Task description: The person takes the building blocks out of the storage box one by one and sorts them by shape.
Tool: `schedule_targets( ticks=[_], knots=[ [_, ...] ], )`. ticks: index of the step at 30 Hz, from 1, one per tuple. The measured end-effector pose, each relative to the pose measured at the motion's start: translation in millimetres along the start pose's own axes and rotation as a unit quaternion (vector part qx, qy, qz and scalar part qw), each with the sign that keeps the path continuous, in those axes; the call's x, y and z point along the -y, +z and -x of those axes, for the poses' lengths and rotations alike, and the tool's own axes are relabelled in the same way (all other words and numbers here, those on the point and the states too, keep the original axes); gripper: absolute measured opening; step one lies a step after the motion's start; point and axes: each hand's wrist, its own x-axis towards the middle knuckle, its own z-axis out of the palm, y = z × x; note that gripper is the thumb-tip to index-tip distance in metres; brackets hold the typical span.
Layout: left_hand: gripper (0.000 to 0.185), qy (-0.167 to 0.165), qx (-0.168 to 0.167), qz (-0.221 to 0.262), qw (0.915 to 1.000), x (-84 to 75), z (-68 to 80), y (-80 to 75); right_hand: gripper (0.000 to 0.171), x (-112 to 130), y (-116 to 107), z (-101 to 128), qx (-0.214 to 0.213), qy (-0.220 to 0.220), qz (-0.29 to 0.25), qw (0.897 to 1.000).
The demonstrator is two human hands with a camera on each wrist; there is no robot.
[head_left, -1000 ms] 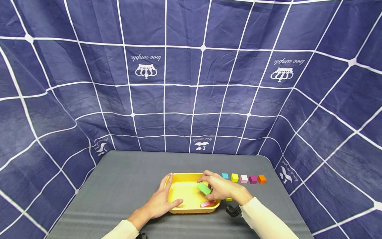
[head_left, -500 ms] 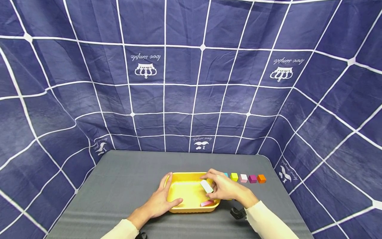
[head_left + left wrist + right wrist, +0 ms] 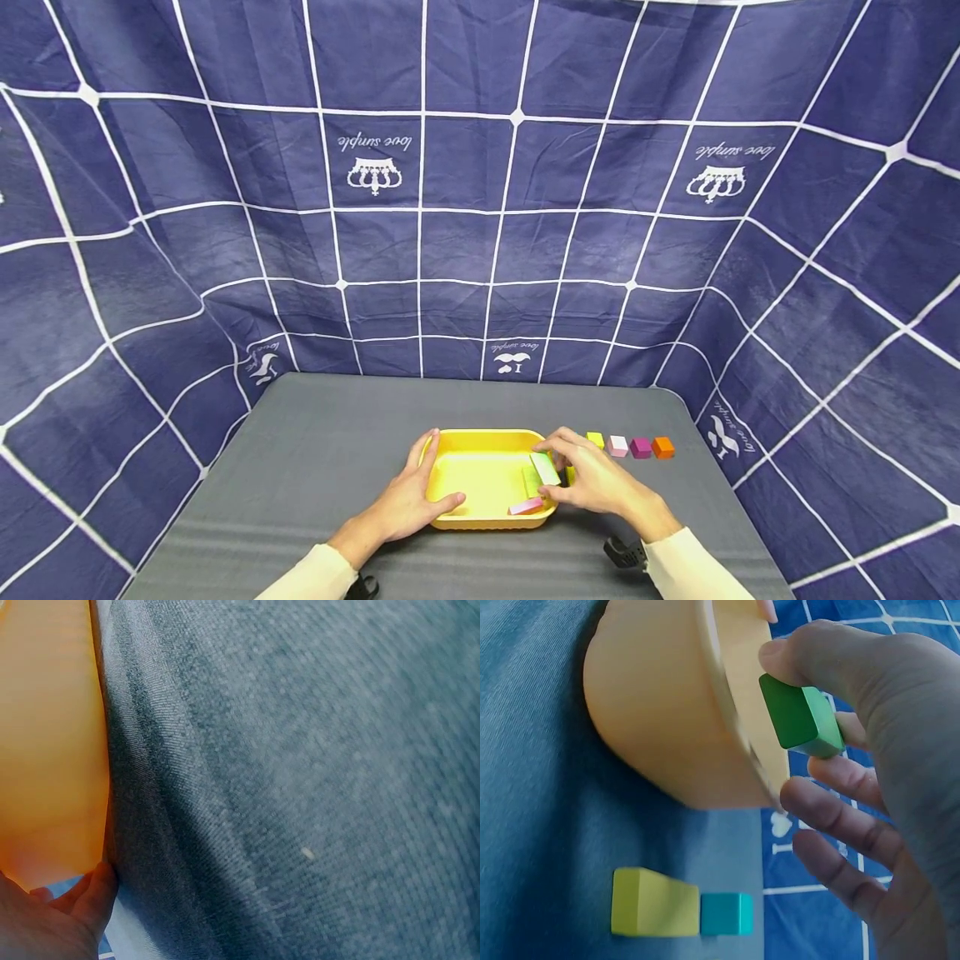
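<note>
A shallow yellow tray stands on the grey table. My left hand grips its left side, thumb over the rim and fingers along the outer wall. In the left wrist view, fingertips touch the tray's far corner. Above the tray's right end, my right hand pinches a green block between thumb and fingers. A pink block lies inside at the front right corner. A yellow-green patch shows under the held block; I cannot tell whether it is a block or a reflection.
Right of the tray, a row holds a yellow cube, a pale pink cube, a purple cube and an orange cube. The right wrist view shows a yellow block beside a teal cube.
My right hand has carried the green block rightward, from over the tray's inside toward its right rim, turning it on the way. It now covers the teal cube in the head view. The left hand stays put.
</note>
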Motion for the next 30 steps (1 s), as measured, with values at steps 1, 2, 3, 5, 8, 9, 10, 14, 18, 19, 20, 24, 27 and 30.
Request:
schedule_targets(
  ticks=[1,2,3,5,8,9,10,14,18,19,20,24,27,30],
  knots=[
    [0.124,-0.001,0.001,0.000,1.0000,0.4,-0.3,0.2,0.056,-0.2,-1.0,2.1,-0.005,0.005,0.002,1.000],
    [0.123,-0.002,0.001,0.002,1.0000,0.5,-0.5,0.2,0.056,-0.3,-2.0,3.9,-0.010,0.010,0.002,1.000],
    [0.124,-0.002,0.001,0.002,1.0000,0.6,-0.5,0.3,0.057,-0.7,-3.0,6.0,-0.014,0.015,0.004,1.000],
    [0.124,0.000,0.000,0.003,1.0000,0.8,-0.8,0.2,0.058,-2.2,-4.4,10.2,-0.025,0.022,0.015,0.999],
    [0.125,0.002,-0.001,0.006,1.0000,1.2,-0.6,0.8,0.060,-6.4,-4.8,17.1,-0.046,0.030,0.034,0.998],
    [0.125,0.002,-0.002,0.008,1.0000,1.4,-0.5,1.1,0.060,-7.9,-5.1,19.4,-0.054,0.030,0.040,0.997],
    [0.125,0.003,-0.002,0.009,1.0000,1.6,-0.4,1.4,0.061,-9.2,-5.4,21.6,-0.060,0.032,0.045,0.997],
    [0.124,0.001,-0.002,0.012,0.9999,2.0,-0.1,1.7,0.062,-14.4,-7.1,29.2,-0.075,0.036,0.055,0.995],
    [0.123,-0.003,0.001,0.012,0.9999,2.2,-1.3,2.4,0.060,-20.8,-10.0,37.4,-0.087,0.048,0.079,0.992],
    [0.123,-0.004,0.003,0.012,0.9999,2.1,-1.4,2.5,0.060,-22.7,-10.7,39.6,-0.091,0.053,0.085,0.991],
    [0.123,-0.005,0.003,0.013,0.9999,2.3,-1.7,3.0,0.059,-25.1,-11.2,41.8,-0.095,0.057,0.088,0.990],
    [0.123,-0.007,0.006,0.016,0.9998,2.6,0.0,4.4,0.056,-35.9,-11.4,52.1,-0.116,0.058,0.092,0.987],
    [0.123,-0.005,0.005,0.017,0.9998,2.8,0.5,4.2,0.056,-50.9,-8.2,62.4,-0.132,0.047,0.083,0.987],
    [0.124,-0.003,0.004,0.020,0.9998,2.1,-1.3,2.4,0.058,-56.8,-11.2,70.8,-0.146,0.060,0.088,0.984]
  ],
)
